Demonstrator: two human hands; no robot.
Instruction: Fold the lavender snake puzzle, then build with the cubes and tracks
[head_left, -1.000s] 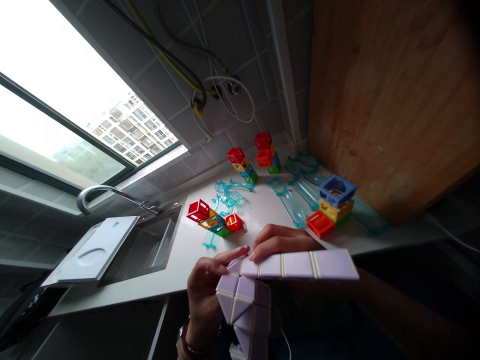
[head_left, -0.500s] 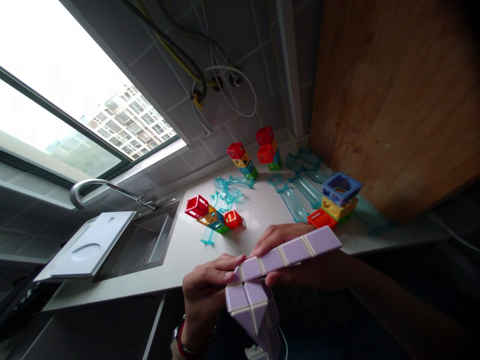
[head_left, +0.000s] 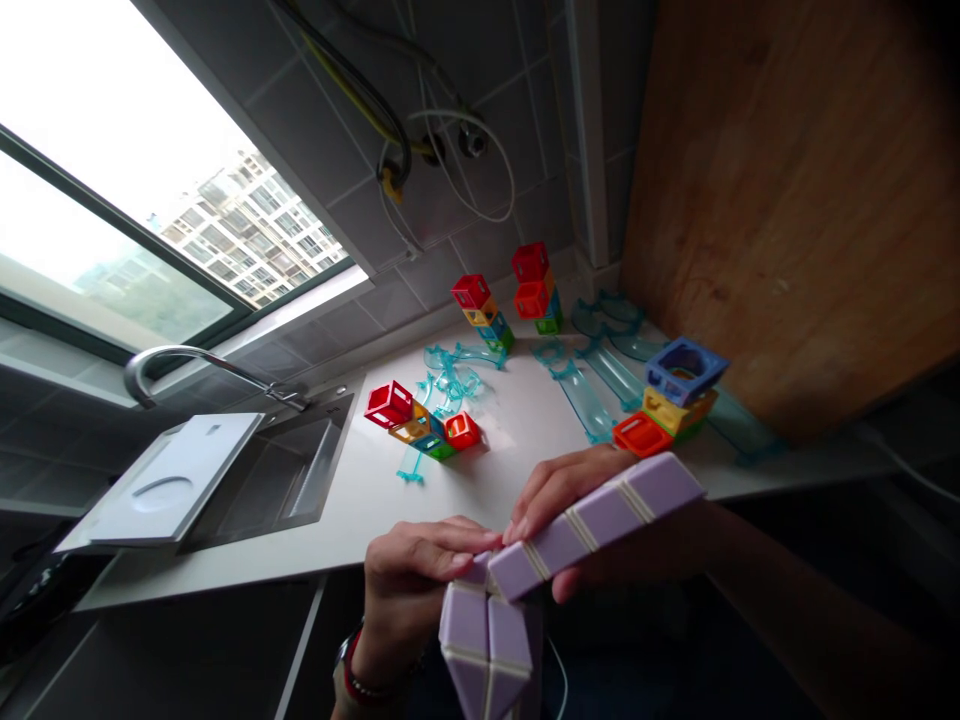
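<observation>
A lilac snake puzzle (head_left: 596, 522) with cream seams is held in front of me, over the counter's front edge. Its straight row of segments slants up to the right, and a folded wedge-shaped part (head_left: 487, 640) hangs below the left end. My left hand (head_left: 420, 560) grips the puzzle near the bend, fingertips on its upper side. My right hand (head_left: 562, 490) is closed around the straight row, fingers behind it and the thumb showing below. The two hands' fingertips come close together at the joint. The lower end of the puzzle is cut off by the frame.
On the white counter (head_left: 360, 505) stand stacks of coloured cubes (head_left: 412, 425), with translucent teal track pieces (head_left: 585, 400) around them. A blue-topped stack (head_left: 684, 372) is near my right hand. At left are a sink (head_left: 300, 480), a faucet (head_left: 202, 355) and a white board (head_left: 161, 480).
The straight row has turned against the folded part and moved slightly right and down, now sitting at an angle across the joint. Both hands keep their hold. The view has shifted a little.
</observation>
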